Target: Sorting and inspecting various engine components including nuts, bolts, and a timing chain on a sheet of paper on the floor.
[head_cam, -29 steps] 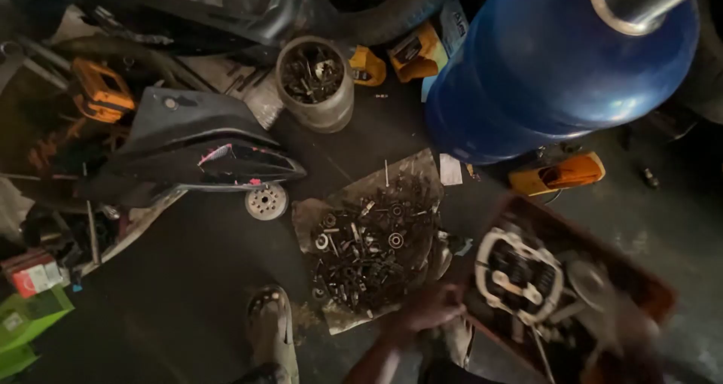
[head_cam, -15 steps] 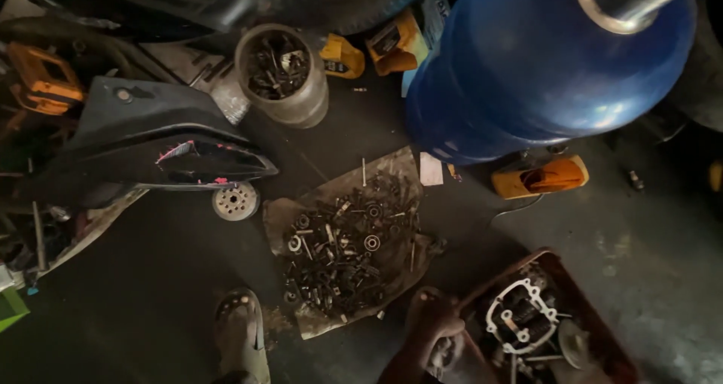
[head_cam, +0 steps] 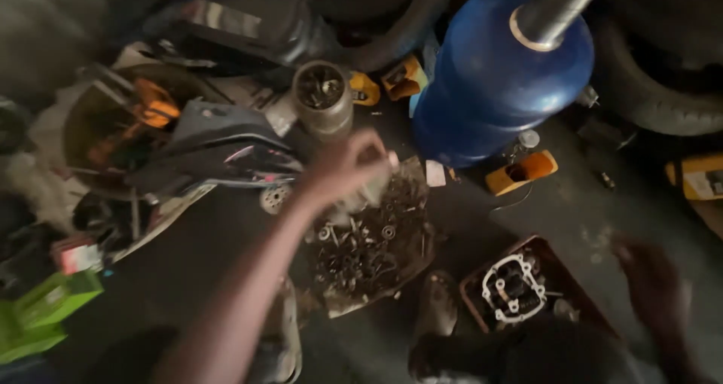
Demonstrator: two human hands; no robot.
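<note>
My left hand (head_cam: 348,167) pinches a small pale part (head_cam: 374,190), blurred, its long axis unreadable, just above the bolt pile (head_cam: 369,245); earlier that hand was out of view; right hand (head_cam: 654,284) hangs spread, empty, beside the cylinder head (head_cam: 510,288).

Blue cylinder (head_cam: 501,75) upright; tin of parts (head_cam: 322,98) beside; orange tool (head_cam: 521,172); green box (head_cam: 41,312) far left.

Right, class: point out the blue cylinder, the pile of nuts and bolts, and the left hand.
blue cylinder (head_cam: 501,75), head view, on its rounded side.
pile of nuts and bolts (head_cam: 369,252), head view, middle of the heap.
left hand (head_cam: 343,166), head view, back of the hand.
</note>
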